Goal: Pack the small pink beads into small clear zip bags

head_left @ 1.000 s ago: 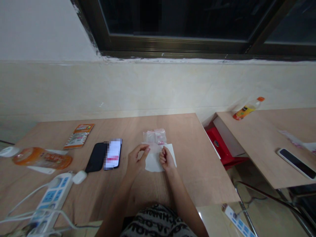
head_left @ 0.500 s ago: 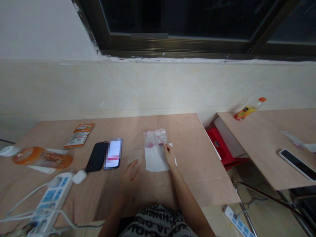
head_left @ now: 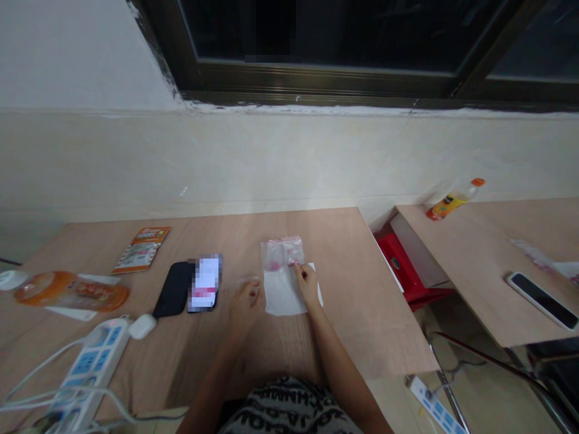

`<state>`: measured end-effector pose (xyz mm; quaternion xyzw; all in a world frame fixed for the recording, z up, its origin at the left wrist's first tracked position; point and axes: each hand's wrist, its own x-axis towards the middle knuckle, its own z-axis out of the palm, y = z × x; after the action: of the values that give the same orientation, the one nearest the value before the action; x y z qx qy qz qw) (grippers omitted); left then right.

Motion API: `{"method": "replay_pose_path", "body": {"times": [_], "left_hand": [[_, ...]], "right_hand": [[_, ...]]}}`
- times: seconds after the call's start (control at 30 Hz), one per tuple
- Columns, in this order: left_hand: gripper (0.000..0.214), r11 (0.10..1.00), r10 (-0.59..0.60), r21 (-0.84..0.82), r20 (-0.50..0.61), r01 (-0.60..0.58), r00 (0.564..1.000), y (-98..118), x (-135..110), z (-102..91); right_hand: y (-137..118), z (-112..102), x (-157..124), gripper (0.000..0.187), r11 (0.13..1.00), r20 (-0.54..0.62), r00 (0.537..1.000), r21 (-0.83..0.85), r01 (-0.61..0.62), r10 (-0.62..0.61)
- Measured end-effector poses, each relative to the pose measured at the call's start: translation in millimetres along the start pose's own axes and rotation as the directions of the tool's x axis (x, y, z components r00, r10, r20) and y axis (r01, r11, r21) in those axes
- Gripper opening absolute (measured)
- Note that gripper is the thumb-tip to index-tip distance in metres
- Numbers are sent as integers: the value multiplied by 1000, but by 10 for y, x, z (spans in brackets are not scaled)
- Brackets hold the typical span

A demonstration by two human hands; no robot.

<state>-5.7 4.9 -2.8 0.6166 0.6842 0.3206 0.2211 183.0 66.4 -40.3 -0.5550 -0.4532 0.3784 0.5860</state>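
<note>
My left hand (head_left: 243,302) rests on the wooden table (head_left: 353,313), its fingers curled with the tips pinched at a small clear bag (head_left: 248,279) lying flat just ahead of them. My right hand (head_left: 307,283) is curled in a pinch at the near edge of a pile of small clear zip bags with red strips (head_left: 281,252). A white sheet of paper (head_left: 280,295) lies under and between both hands.
Left of the hands lie a black phone (head_left: 172,290) and a lit phone (head_left: 205,283), an orange packet (head_left: 142,247), an orange bottle (head_left: 67,293), a white plug (head_left: 142,326) and a power strip (head_left: 93,364). A second table (head_left: 479,265) on the right carries a phone (head_left: 541,299) and a bottle (head_left: 453,199); a red object (head_left: 402,265) sits between the tables.
One second ago both hands held a clear bag together over the paper. The left hand laid it down to the left, drew back, then returned to it; the right reached to the bag pile.
</note>
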Motion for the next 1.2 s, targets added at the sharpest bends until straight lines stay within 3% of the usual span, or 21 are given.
{"method": "replay_pose_path", "body": {"times": [0.2, 0.47, 0.6, 0.8, 1.0, 1.2], "left_hand": [[28, 969, 177, 192, -90, -157, 980, 145, 454, 194], [49, 946, 74, 323, -134, -27, 988, 164, 692, 349], [46, 963, 20, 270, -126, 15, 992, 119, 730, 350], [40, 985, -50, 157, -105, 67, 993, 55, 802, 349], [39, 994, -62, 80, -114, 71, 992, 31, 843, 369], [39, 987, -107, -131, -143, 89, 984, 8, 871, 402]], "right_hand": [[22, 1, -5, 44, 998, 43, 999, -54, -28, 31], [8, 20, -39, 39, 995, 127, 991, -92, 39, -27], [23, 21, -33, 42, 986, 143, 987, -134, 96, -77], [101, 19, -44, 41, 921, 200, 968, -325, 213, -153], [83, 20, -65, 39, 864, 231, 954, -423, 273, -189], [24, 19, -67, 34, 812, 264, 940, -485, 324, -216]]}}
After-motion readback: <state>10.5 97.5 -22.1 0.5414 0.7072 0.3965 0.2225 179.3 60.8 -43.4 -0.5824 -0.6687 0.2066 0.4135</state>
